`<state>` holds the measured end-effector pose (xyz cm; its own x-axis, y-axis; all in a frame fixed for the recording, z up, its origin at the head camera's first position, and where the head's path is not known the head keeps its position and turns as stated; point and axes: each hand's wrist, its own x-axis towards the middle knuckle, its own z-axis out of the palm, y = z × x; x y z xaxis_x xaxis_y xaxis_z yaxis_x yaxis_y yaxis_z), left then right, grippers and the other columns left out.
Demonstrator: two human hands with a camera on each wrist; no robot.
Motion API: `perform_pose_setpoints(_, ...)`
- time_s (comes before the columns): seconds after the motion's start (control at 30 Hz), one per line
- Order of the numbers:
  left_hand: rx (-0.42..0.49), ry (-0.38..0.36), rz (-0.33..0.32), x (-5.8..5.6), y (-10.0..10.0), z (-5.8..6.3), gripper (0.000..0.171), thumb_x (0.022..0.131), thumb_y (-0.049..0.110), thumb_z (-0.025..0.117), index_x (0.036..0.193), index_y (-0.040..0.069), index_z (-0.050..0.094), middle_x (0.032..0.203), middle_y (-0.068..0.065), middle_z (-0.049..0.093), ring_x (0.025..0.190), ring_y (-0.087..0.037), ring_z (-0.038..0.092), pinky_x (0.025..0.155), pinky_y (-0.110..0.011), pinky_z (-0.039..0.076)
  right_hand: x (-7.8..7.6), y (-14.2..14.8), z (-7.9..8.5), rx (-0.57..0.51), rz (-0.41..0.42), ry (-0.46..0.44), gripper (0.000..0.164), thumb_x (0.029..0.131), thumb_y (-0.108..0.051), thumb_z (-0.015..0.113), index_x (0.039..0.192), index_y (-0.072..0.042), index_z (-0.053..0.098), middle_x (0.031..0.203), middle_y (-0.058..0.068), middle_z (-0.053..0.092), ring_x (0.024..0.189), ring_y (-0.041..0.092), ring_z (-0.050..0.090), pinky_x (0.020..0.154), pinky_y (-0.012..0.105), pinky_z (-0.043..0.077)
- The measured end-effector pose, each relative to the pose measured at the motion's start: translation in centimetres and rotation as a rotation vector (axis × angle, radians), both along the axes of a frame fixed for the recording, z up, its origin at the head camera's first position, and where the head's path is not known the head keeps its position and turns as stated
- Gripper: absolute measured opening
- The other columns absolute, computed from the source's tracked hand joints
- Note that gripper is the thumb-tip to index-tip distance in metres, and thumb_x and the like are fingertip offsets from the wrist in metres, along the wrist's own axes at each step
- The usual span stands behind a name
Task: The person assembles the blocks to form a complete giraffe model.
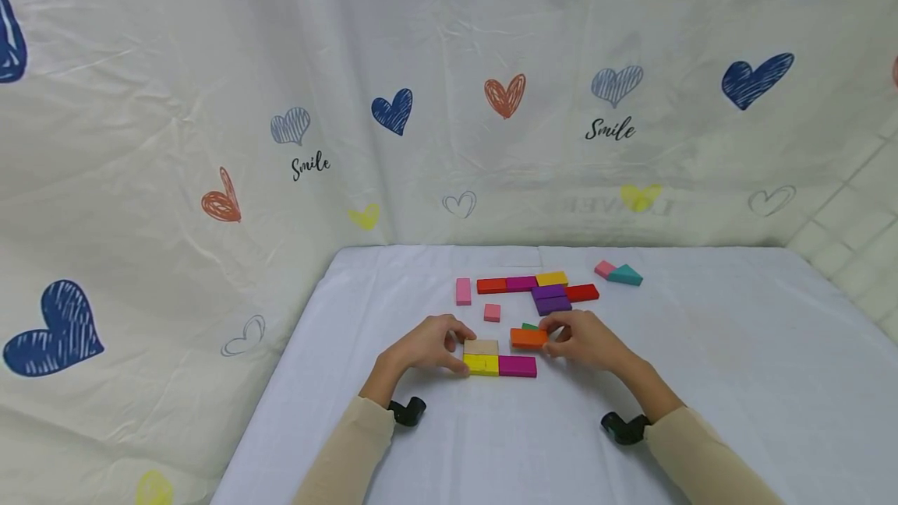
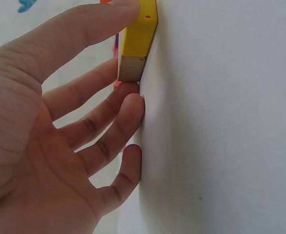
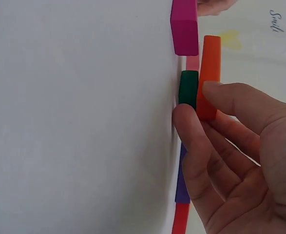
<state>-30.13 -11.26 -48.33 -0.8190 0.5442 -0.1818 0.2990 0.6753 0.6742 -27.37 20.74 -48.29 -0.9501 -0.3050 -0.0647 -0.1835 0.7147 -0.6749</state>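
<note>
My left hand (image 1: 429, 343) pinches a yellow block (image 1: 481, 365) and a plain wooden block (image 1: 481, 347) that lie side by side, thumb on the yellow one and forefinger at the wooden one's far side. A magenta block (image 1: 517, 366) touches the yellow block's right end. My right hand (image 1: 589, 341) holds an orange block (image 1: 528, 339) by its right end, between thumb and fingers. A green block (image 3: 188, 89) sits low on the table, under or just behind the orange one; in the head view the orange block mostly hides it.
Farther back lie a row of red (image 1: 492, 286), magenta (image 1: 521, 284) and yellow (image 1: 552, 278) blocks, purple blocks (image 1: 551, 299) and another red block (image 1: 582, 292). Pink blocks (image 1: 464, 291) stand left of them. A teal triangle (image 1: 625, 275) lies at the back right. A printed curtain (image 1: 435, 162) hangs behind.
</note>
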Motion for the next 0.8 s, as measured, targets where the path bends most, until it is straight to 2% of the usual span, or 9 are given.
perform_pose_setpoints(0.2, -0.003, -0.002, 0.004, 0.01, 0.05, 0.03, 0.049, 0.078, 0.027, 0.090, 0.124, 0.024, 0.073, 0.104, 0.007, 0.065, 0.091, -0.016, 0.058, 0.073, -0.025, 0.054, 0.01, -0.24, 0.19, -0.001, 0.004, 0.008, 0.035, 0.088, -0.020, 0.081, 0.120, -0.011, 0.071, 0.104, 0.001, 0.072, 0.085, 0.012, 0.065, 0.073, 0.026, 0.057)
perform_pose_setpoints(0.53, -0.004, 0.004, 0.003, 0.12, 0.16, 0.08, 0.049, 0.078, 0.026, 0.090, 0.124, 0.023, 0.073, 0.104, 0.006, 0.065, 0.090, -0.015, 0.058, 0.072, -0.024, 0.053, 0.21, 0.28, 0.30, 0.014, 0.065, -0.002, 0.033, 0.086, -0.024, 0.082, 0.115, -0.012, 0.073, 0.095, -0.001, 0.069, 0.080, 0.016, 0.058, 0.065, 0.024, 0.052)
perform_pose_setpoints(0.8, 0.000, 0.001, 0.008, 0.08, 0.16, 0.03, 0.048, 0.078, 0.026, 0.090, 0.123, 0.022, 0.073, 0.104, 0.005, 0.065, 0.090, -0.016, 0.058, 0.073, -0.025, 0.053, -0.19, 0.05, -0.20, 0.035, 0.046, 0.002, 0.033, 0.085, -0.024, 0.083, 0.115, -0.012, 0.073, 0.094, -0.001, 0.067, 0.081, 0.016, 0.057, 0.066, 0.024, 0.051)
